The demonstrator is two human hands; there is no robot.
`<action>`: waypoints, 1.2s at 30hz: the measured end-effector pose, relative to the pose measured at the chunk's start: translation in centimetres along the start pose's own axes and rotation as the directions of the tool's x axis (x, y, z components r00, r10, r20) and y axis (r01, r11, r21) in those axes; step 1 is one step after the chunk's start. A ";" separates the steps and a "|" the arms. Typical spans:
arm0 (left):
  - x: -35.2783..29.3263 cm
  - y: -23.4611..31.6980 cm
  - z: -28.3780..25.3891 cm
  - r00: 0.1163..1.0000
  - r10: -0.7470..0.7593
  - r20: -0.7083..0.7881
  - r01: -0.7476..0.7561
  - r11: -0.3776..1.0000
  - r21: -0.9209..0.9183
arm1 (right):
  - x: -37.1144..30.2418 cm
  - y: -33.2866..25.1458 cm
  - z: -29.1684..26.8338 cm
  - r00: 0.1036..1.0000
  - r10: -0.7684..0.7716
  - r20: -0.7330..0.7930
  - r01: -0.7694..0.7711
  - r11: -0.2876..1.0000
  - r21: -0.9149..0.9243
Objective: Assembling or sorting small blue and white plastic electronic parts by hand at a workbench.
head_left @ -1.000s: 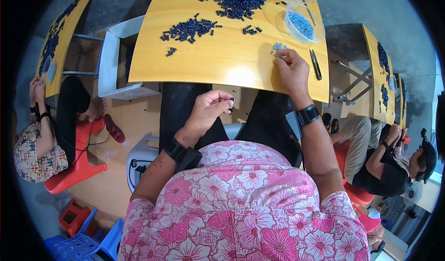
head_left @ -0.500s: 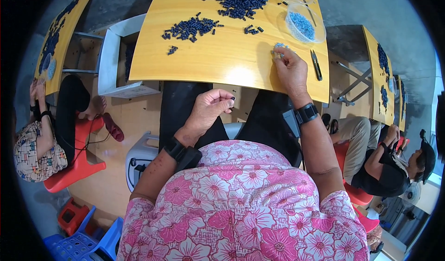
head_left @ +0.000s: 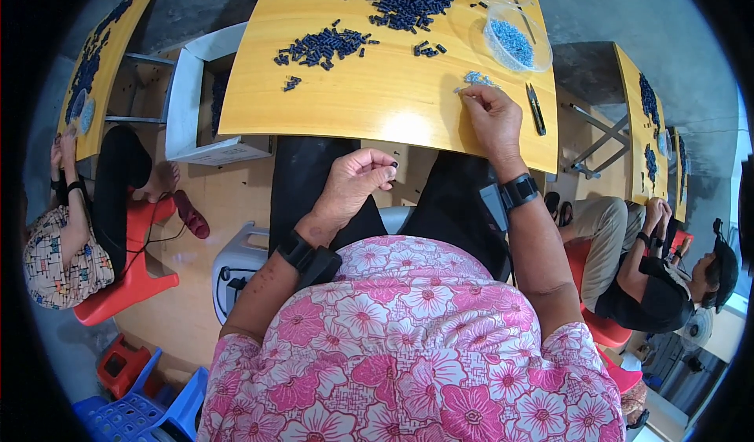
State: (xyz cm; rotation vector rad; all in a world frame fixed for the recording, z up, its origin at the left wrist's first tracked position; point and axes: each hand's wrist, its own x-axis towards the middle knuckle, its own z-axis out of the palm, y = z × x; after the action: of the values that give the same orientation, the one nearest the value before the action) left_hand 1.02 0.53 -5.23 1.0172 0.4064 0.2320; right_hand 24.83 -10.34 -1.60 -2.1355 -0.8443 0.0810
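Fingers (head_left: 377, 158) of the left hand (head_left: 345, 187) are pinched shut on a small dark piece (head_left: 394, 165), held above the lap just off the near edge of the yellow wood-topped table (head_left: 377, 100). The right hand (head_left: 495, 121) has thumb and forefinger drawn together beside a small loose pile of pale blue pieces (head_left: 477, 79) — whether they grip one, I cannot tell. Near that hand lie black pointed snips (head_left: 536, 110); beyond sits a round clear plastic bowl (head_left: 542, 58) of blue pieces (head_left: 510, 43). Dark blue cylinders (head_left: 323, 47) lie farther left.
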 end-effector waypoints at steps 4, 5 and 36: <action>0.0 -0.3 -0.3 1.000 0.029 0.003 -0.029 1.000 0.002 | -0.2 -0.4 0.1 1.000 -0.006 -0.017 0.007 0.999 0.047; 0.1 -0.3 -0.4 1.000 0.028 0.003 -0.028 1.000 0.001 | -0.2 -0.4 0.0 1.000 -0.006 -0.017 0.007 0.999 0.045; -0.1 0.2 -0.3 1.000 -0.001 0.018 0.001 1.000 -0.021 | 0.0 -3.1 0.6 0.998 0.004 0.056 0.006 0.984 -0.181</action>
State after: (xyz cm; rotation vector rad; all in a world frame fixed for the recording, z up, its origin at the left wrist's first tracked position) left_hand 0.78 0.84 -5.22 0.9974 0.3875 0.2261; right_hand 22.94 -8.58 0.20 -2.3119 -0.9150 0.0657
